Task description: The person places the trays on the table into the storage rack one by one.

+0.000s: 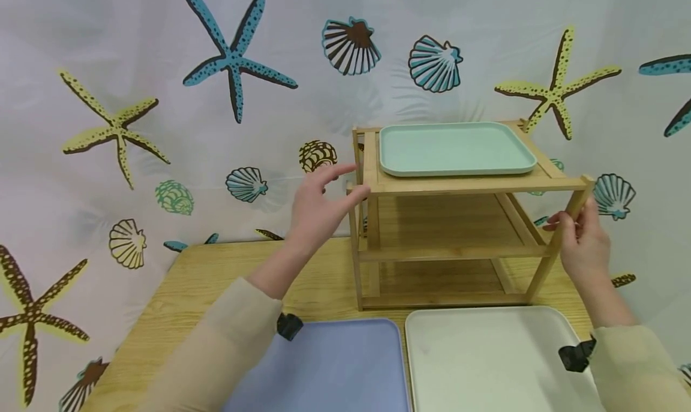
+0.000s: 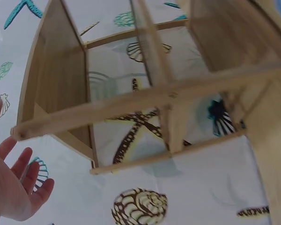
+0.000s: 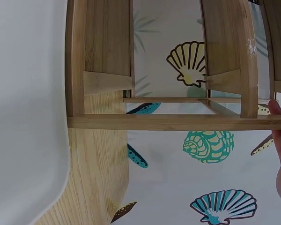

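Wooden rack (image 1: 469, 254) behind white tray (image 1: 486, 358), left fingers (image 1: 339, 170) wide, right fingers (image 1: 591, 214) holding post (image 1: 546, 265)

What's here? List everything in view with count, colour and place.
Backdrop: 1, whitish with printed starfish and shells, background
Table: 1, yellowish wood, before the backdrop
Wooden rack: 1, light brown, on the table
Mint tray: 1, pale green, on the rack's top
White tray: 1, off-white, in front of the rack
Blue tray: 1, lavender-blue, left of the white tray
Black devices: 2, black, one per wrist
Sleeves: 2, cream, on both forearms
Left hand: 1, bare, by the rack's upper left
Right hand: 1, bare, gripping the rack's right post
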A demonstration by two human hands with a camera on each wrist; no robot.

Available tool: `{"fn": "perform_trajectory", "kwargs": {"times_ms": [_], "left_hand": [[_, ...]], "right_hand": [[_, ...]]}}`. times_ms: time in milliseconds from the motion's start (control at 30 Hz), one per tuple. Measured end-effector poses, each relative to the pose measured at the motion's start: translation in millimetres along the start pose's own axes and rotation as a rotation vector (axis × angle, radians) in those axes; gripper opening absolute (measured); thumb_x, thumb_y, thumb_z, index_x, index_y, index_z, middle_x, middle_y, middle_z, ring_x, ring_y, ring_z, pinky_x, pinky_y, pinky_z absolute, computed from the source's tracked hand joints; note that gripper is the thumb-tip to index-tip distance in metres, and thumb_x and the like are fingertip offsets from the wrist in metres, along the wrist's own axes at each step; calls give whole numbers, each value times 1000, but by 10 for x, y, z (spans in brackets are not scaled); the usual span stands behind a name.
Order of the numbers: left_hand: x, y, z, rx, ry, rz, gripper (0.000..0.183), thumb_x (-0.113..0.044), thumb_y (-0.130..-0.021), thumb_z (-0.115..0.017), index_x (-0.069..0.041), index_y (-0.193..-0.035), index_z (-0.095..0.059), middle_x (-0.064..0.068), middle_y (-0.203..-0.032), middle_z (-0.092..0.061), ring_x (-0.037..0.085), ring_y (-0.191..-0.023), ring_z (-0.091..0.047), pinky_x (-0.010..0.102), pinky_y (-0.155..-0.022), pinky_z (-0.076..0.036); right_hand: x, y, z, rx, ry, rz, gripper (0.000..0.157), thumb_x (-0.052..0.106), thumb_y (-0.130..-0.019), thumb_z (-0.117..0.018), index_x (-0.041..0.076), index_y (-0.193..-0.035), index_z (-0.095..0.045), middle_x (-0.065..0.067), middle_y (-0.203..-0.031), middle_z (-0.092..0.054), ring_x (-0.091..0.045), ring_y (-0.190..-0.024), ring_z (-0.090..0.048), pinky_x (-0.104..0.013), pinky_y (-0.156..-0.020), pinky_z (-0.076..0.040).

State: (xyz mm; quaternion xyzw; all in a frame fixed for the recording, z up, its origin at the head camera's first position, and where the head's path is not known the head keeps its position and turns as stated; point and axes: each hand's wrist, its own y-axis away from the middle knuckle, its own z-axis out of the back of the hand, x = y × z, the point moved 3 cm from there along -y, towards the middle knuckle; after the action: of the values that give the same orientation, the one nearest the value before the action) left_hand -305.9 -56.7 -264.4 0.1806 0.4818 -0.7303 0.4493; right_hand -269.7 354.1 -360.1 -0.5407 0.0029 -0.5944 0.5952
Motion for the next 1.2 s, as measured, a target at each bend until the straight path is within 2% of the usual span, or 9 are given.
{"fn": "perform_trajectory", "kwargs": {"times_ms": [100,233,333,500,700,833,967,1067,1200], "left_hand": [[166,259,188,4,79,9,42,-30,-87,-75,-16,-125,-65,-1,-125,-60,16,-114,-50,42,-94,-41],[421,680,409,57,180,56,39,-20,-88,-75,-11,-124,-64,1,-123,-62,15,-111,-51,42,-93,-44],[645,1037,529,103,180,96,39,-15,-88,-74,-8,-124,-62,2,-121,-63,16,-108,-54,41,-92,-46],[1031,1617,717,159,105,186,41,-13,-88,-74,-11,-127,-61,1,-120,-63,17,-105,-57,35,-87,-50],[1440,2146,1006,212,-78,300,45,-15,-86,-76,-13,-128,-61,2,-121,-63,24,-104,-58,45,-82,-50],[1707,2336,1214,281,-148,356,53,-18,-83,-78,-14,-133,-58,8,-128,-57,34,-111,-53,52,-79,-49],[1903,2453,1358,356,-155,404,62,-24,-84,-78,-10,-138,-52,16,-133,-51,38,-112,-50,48,-72,-51],[2002,2523,1394,411,-117,454,65,-26,-85,-76,-6,-141,-48,19,-131,-52,31,-105,-54,37,-68,-51],[2087,2589,1346,511,-30,480,67,-25,-86,-75,0,-141,-45,18,-119,-58,17,-87,-60,28,-66,-50]], "right_hand": [[6,8,-7,-5,-9,3,34,14,-104,-41,9,-137,-39,27,-88,-52,22,-77,-51,-4,-70,-38],[4,6,8,-11,-14,-5,35,14,-104,-42,10,-138,-39,33,-85,-50,22,-75,-51,-5,-68,-38],[2,-2,22,-20,-15,0,35,13,-103,-41,9,-138,-39,35,-84,-50,22,-75,-51,-4,-68,-38],[6,-13,20,-20,-21,-7,35,13,-104,-42,8,-138,-39,35,-85,-51,21,-75,-52,-5,-69,-38],[16,5,-1,1,-6,-32,35,15,-104,-42,11,-139,-38,32,-84,-51,20,-74,-52,-4,-71,-39],[19,-13,7,13,-7,-41,37,17,-104,-41,14,-141,-37,29,-83,-52,18,-74,-53,-5,-70,-40],[14,-22,16,16,2,-55,40,16,-104,-41,19,-144,-36,29,-83,-52,18,-73,-53,-5,-70,-40],[6,-16,18,22,12,-67,41,17,-105,-41,20,-144,-35,29,-84,-52,18,-73,-53,-5,-71,-40],[-1,-1,14,29,13,-81,40,18,-105,-40,21,-145,-35,28,-84,-52,18,-74,-52,-6,-72,-41]]}}
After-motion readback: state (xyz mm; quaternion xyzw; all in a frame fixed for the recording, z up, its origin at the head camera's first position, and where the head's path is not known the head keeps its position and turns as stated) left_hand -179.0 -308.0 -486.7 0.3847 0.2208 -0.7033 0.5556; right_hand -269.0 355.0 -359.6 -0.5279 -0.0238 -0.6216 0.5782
